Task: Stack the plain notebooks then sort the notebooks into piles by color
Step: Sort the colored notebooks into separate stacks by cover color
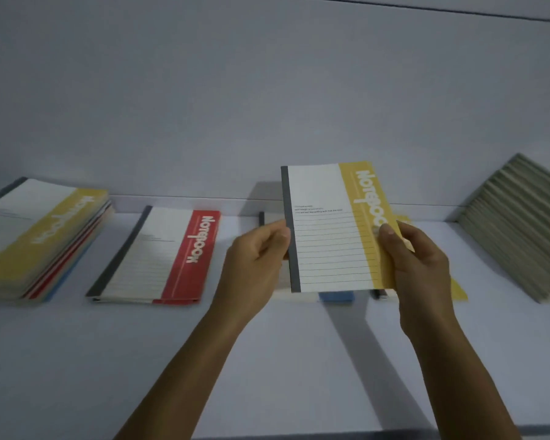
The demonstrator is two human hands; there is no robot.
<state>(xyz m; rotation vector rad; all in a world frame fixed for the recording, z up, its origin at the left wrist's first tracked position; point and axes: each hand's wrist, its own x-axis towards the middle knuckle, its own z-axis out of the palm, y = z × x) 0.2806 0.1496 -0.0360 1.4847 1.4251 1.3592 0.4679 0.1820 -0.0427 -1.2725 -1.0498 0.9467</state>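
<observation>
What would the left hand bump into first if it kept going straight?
The left hand, holding the yellow notebook, would probably meet the blue notebook lying behind it; depth is unclear.

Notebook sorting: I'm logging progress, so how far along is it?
Done: the plain stack sits at right; red pile, blue pile and yellow pile are started. In hand: left hand and right hand hold a yellow notebook. Left: the mixed stack at far left.

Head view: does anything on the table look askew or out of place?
The far-left pile is fanned sideways, with red and blue covers poking out beneath its yellow top, so it is mixed in colour. The plain stack at far right is slid askew, not squared. The held yellow notebook looks undamaged.
</observation>
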